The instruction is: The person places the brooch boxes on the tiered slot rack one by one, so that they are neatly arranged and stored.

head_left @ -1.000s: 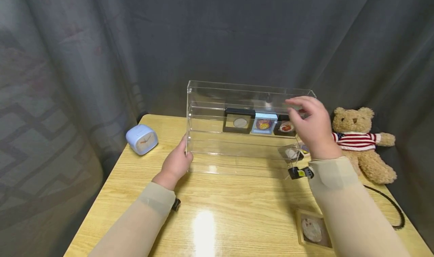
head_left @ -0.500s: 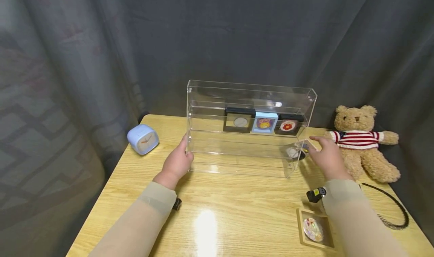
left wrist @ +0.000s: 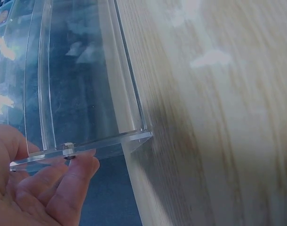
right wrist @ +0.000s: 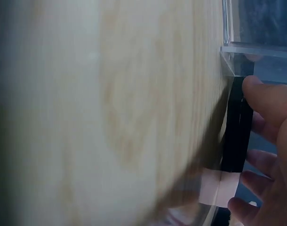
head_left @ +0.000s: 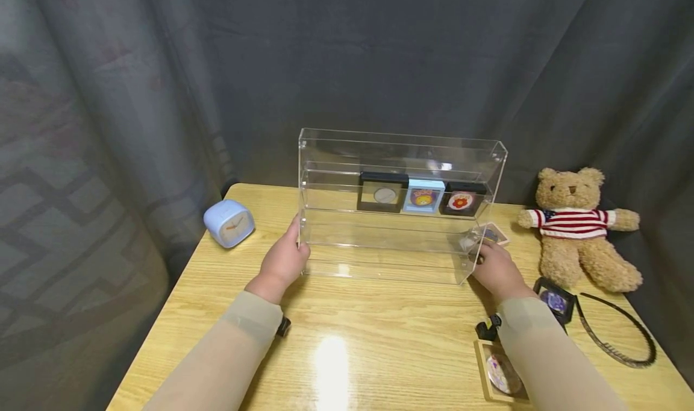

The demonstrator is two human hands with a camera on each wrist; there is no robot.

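My left hand (head_left: 282, 258) grips the left end of a clear acrylic display shelf (head_left: 401, 135). In the left wrist view, the thumb and fingers pinch its edge panel (left wrist: 99, 144). On one tier stand a black frame with a round disc (head_left: 382, 193), a light blue frame (head_left: 423, 196) and a black frame with a red flower (head_left: 462, 199). Beside the shelf's right end, my right hand (head_left: 499, 270) pinches another black frame (right wrist: 237, 125), its thumb in front and fingertips behind. A pale wooden frame (head_left: 496, 233) lies just behind that hand.
A blue alarm clock (head_left: 229, 223) stands at the table's left. At the right sit a teddy bear (head_left: 575, 230), a black frame with a purple badge (head_left: 554, 299) and a dark headband (head_left: 607, 349). A wooden frame (head_left: 484, 372) lies partly under the right forearm.
My right hand has left the flower frame on the shelf, swung down to the right, then moved in to the black frame beside the shelf. The left hand keeps its grip.
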